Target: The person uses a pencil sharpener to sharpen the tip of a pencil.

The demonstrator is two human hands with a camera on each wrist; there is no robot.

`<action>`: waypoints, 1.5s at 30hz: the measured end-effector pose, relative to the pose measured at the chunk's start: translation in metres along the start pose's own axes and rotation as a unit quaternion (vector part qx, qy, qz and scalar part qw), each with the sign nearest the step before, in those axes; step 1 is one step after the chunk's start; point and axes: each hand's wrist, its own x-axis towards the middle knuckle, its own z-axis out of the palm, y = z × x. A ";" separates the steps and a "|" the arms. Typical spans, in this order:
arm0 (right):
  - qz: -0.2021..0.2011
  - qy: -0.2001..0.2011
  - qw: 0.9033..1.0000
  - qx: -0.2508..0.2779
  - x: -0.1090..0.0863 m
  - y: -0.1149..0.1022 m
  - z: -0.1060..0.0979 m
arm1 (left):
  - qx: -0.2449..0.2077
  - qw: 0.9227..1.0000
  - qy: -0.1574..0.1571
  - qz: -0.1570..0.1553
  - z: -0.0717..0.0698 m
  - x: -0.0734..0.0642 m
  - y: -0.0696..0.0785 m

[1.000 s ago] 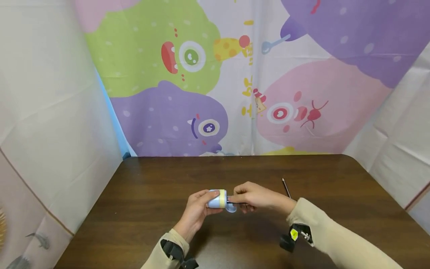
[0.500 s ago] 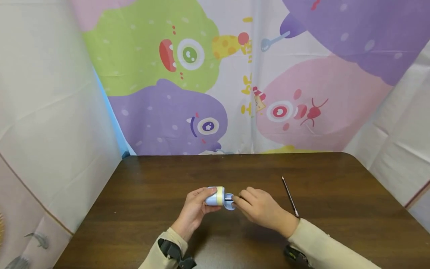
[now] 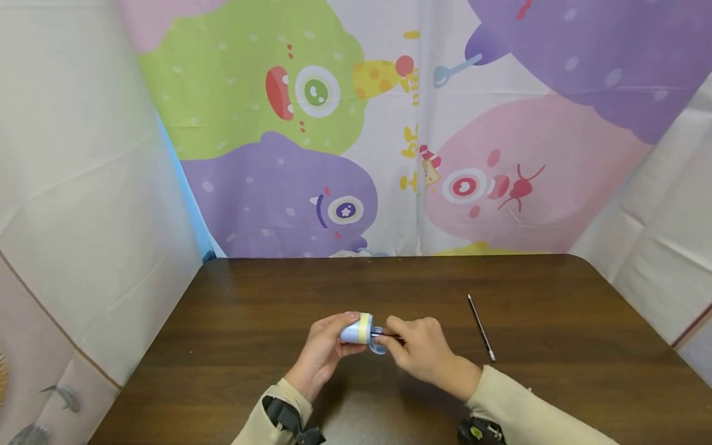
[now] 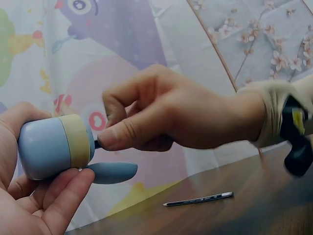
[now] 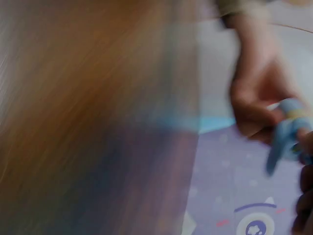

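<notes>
In the head view my left hand (image 3: 318, 348) holds a small light-blue pencil sharpener (image 3: 351, 334) with a yellow band, lying sideways above the table. Its blue flap lid (image 4: 113, 172) hangs open below the mouth in the left wrist view. My right hand (image 3: 425, 349) pinches a dark pencil (image 3: 376, 334) between thumb and fingers, its front end inside the sharpener's mouth. Most of that pencil is hidden by my fingers. The right wrist view is blurred, with the sharpener (image 5: 292, 110) at its right edge.
A second dark pencil (image 3: 481, 327) lies on the brown wooden table (image 3: 250, 309), right of my right hand. A cartoon-printed curtain (image 3: 311, 185) hangs behind the table's far edge. Pale cloth walls (image 3: 78, 154) stand at both sides.
My right hand has turned at the wrist around the pencil, and its forearm has swung lower, leaving the lying pencil fully in view. My left hand and the sharpener stay nearly in place.
</notes>
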 end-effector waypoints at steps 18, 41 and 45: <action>0.509 -0.362 0.600 0.500 0.035 0.027 -0.034 | 0.020 0.999 -0.023 0.027 0.001 0.000 -0.001; 0.261 -0.294 0.890 0.231 0.030 0.019 -0.043 | 0.005 0.999 -0.008 0.033 -0.001 0.001 0.003; 0.025 -0.154 0.987 0.047 0.014 0.017 -0.039 | 0.002 0.999 0.001 0.035 -0.003 0.001 0.008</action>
